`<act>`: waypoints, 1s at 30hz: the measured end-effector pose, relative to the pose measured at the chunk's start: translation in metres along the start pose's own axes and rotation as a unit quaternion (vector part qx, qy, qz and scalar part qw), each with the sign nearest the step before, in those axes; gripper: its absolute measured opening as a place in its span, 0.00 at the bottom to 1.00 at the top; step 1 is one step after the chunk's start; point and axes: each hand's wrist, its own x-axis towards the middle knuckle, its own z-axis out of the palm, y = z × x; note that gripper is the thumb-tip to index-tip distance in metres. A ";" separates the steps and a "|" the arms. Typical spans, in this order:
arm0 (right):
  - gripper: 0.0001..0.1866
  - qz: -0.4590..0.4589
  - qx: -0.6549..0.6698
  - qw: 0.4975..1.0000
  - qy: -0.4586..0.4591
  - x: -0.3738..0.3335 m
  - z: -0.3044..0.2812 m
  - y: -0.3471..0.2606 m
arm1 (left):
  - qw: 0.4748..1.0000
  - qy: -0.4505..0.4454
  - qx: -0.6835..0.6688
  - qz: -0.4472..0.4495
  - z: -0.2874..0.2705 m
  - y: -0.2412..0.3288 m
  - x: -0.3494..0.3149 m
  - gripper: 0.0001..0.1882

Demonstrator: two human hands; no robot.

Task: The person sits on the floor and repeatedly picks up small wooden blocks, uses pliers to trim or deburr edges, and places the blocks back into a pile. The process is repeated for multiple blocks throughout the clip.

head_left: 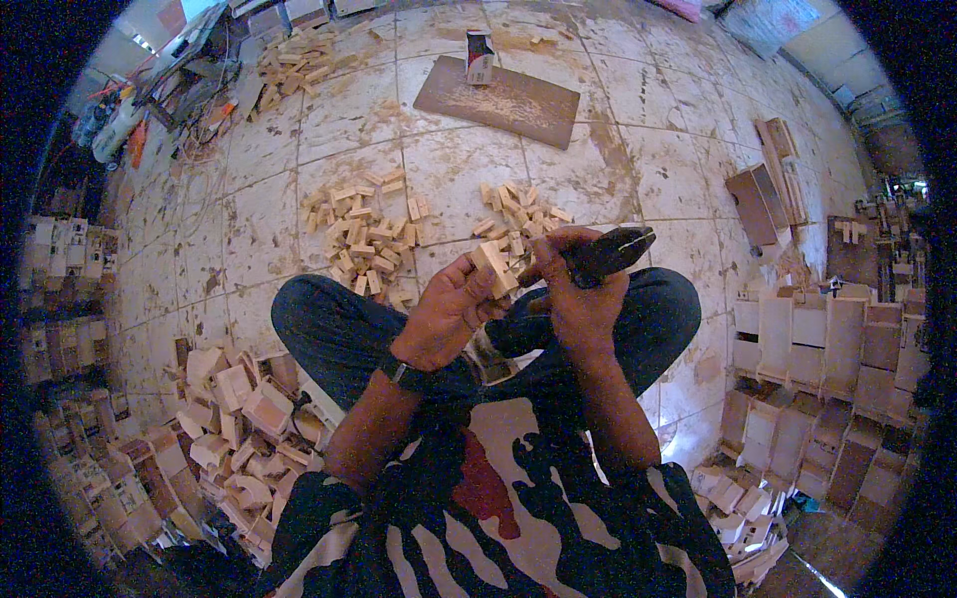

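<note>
Between the thumb and fingers of my left hand [439, 311] is a small pale wooden block [493, 267], tilted in front of my lap. My right hand [586, 311] is closed around a black hand tool [610, 253] with a tapered end pointing up and right; its exact kind I cannot make out. The right fingertips come close to the block's right side, and whether they touch it is unclear. Just beyond the hands lies a small heap of similar wooden blocks [513, 206]. A larger heap of blocks [364, 234] spreads to its left.
A brown board [538, 105] lies ahead on the tiled floor [668, 149], with a small carton [479, 58] on it. More blocks [299, 62] sit far left near cables. Wooden pieces [244, 414] pile at my left; stacked wooden boxes [822, 344] stand at right.
</note>
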 end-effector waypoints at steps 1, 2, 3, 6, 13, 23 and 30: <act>0.09 -0.011 -0.012 1.000 -0.005 0.000 0.000 -0.002 | 0.992 0.000 -0.108 -0.064 0.000 0.000 0.000 0.20; 0.09 -0.021 -0.024 0.999 -0.008 0.000 0.000 -0.003 | 0.978 0.003 -0.186 -0.094 0.001 0.002 0.000 0.20; 0.09 -0.030 -0.036 0.999 -0.010 -0.001 0.000 -0.005 | 0.957 0.011 -0.263 -0.124 0.002 0.003 0.000 0.19; 0.08 -0.002 -0.079 0.995 -0.053 -0.002 0.001 -0.005 | 0.930 0.041 -0.347 -0.115 0.008 0.009 0.000 0.19; 0.14 0.025 -0.181 0.970 -0.162 0.013 -0.008 0.001 | 0.971 0.021 -0.188 -0.145 -0.009 0.021 0.002 0.20; 0.19 0.175 -0.138 0.956 -0.190 0.023 -0.024 0.011 | 0.953 0.016 -0.263 -0.148 -0.003 0.016 0.005 0.22; 0.25 0.181 0.023 0.949 -0.256 0.002 -0.042 0.031 | 0.869 0.203 -0.433 -0.128 -0.010 -0.015 0.006 0.12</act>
